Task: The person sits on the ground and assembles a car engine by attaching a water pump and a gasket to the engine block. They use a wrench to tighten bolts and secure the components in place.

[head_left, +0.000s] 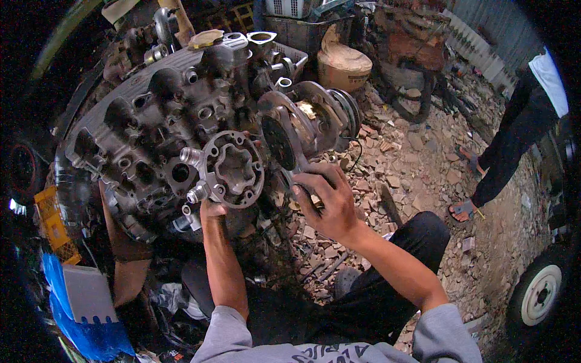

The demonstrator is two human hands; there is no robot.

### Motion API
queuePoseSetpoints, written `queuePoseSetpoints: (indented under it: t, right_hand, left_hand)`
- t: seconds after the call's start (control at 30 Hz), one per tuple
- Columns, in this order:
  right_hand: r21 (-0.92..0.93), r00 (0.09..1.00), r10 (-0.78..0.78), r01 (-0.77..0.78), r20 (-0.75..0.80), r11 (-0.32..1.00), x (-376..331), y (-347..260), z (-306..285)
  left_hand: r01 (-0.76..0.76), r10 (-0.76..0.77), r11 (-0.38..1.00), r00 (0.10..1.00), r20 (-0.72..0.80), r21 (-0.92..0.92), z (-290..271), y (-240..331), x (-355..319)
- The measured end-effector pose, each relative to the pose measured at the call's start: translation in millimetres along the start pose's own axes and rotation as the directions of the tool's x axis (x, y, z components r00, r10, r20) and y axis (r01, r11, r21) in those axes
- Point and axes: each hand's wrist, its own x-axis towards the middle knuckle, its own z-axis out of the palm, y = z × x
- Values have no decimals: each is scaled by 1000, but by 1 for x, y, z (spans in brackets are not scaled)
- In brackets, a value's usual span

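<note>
My left hand is at the underside of a round silver metal housing, its thumb showing and the other fingers hidden behind. The housing has a scalloped opening, bolt holes around its rim and two pipe fittings on its left side. Just to the right is a greasy pump-like part with a flange plate and a pulley. My right hand has its curled fingers against the lower edge of that flange plate. Behind both parts stands a large dark engine block, close to the housing.
Broken tile rubble covers the ground to the right. A person in dark trousers stands there, near a wheel with a white rim. A carton lies behind the engine. Yellow crates and a blue sheet are at left.
</note>
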Motion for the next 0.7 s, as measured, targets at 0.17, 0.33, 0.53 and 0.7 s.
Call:
queuePoseSetpoints:
  t: [0.17,0.33,0.53,0.7]
  right_hand:
    - [6,1000,6,-6,-5,1000,0,0,1]
    - [2,1000,9,-9,-9,1000,-3,4,2]
    - [4,999,48,-48,11,999,-6,4,3]
    - [-1,999,50,-50,19,999,-6,4,1]
  left_hand:
    - [16,-15,1000,1000,11,-20,-1,-1,-1]
    - [50,-49,996,999,16,-75,-3,-5,-2]
    - [122,-119,966,993,28,-227,-9,-13,-4]
    - [177,-170,925,984,51,-336,-13,-21,-3]
